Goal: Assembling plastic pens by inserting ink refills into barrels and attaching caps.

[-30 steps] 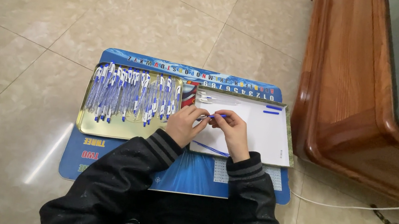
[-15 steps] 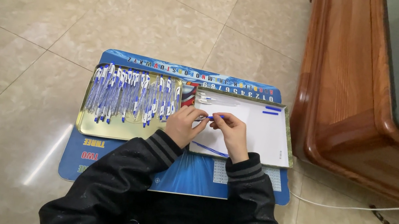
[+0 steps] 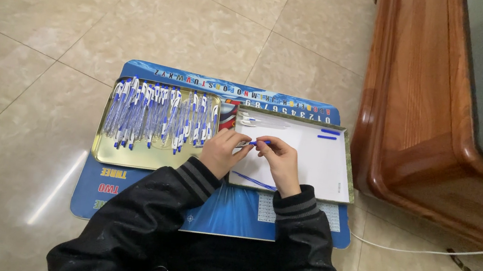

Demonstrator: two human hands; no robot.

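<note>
Both the left hand (image 3: 222,153) and right hand (image 3: 277,161) pinch a blue-and-white pen (image 3: 255,143), probably light, stiff and slick, best gripped mid-barrel.

Blue-and-white pen (image 3: 255,144), roughly horizontal, pinched between both hands' fingertips; blue end pokes out between them, above the white tray.

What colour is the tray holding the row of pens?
Gold-coloured metal tray, seen from the head view.

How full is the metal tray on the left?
Mostly full: blue-and-white pens lie side by side across the metal tray, leaving only its near strip bare.
</note>
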